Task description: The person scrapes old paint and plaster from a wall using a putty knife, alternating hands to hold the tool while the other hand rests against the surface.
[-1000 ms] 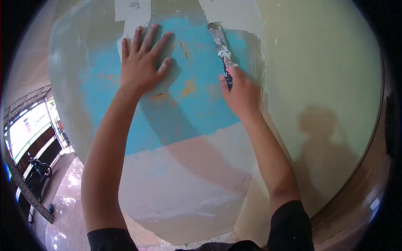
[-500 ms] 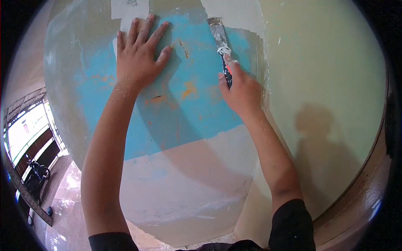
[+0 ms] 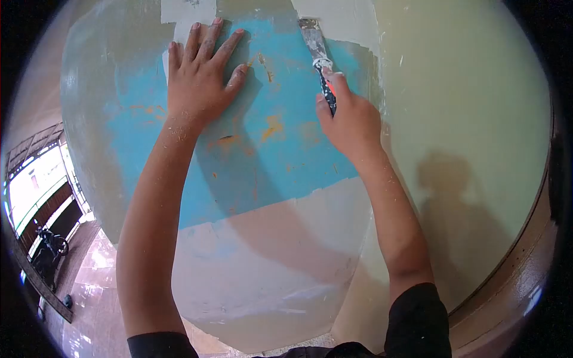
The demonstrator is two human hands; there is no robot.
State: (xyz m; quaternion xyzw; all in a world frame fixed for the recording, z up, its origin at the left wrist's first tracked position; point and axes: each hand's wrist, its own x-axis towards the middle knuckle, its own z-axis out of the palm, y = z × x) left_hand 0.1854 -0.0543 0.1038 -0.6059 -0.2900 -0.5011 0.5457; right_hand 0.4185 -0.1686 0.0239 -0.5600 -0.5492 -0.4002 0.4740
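My left hand (image 3: pixel 200 77) lies flat with fingers spread on the blue patch (image 3: pixel 262 143) of a wall column, holding nothing. My right hand (image 3: pixel 352 122) grips the dark, paint-spattered handle of a scraper (image 3: pixel 319 56). Its metal blade points up and presses on the wall at the blue patch's upper right edge, where blue meets pale paint. Orange and brown spots show where the blue layer is worn through.
Below the blue patch the column shows bare beige plaster (image 3: pixel 268 250). To the right runs a pale green wall (image 3: pixel 465 89) bearing a person's shadow. Lower left, a tiled floor (image 3: pixel 89 286), a parked motorcycle (image 3: pixel 45 247) and a gate are visible.
My right hand and the scraper have shifted slightly right and up along the wall. My left hand stays flat in nearly the same spot.
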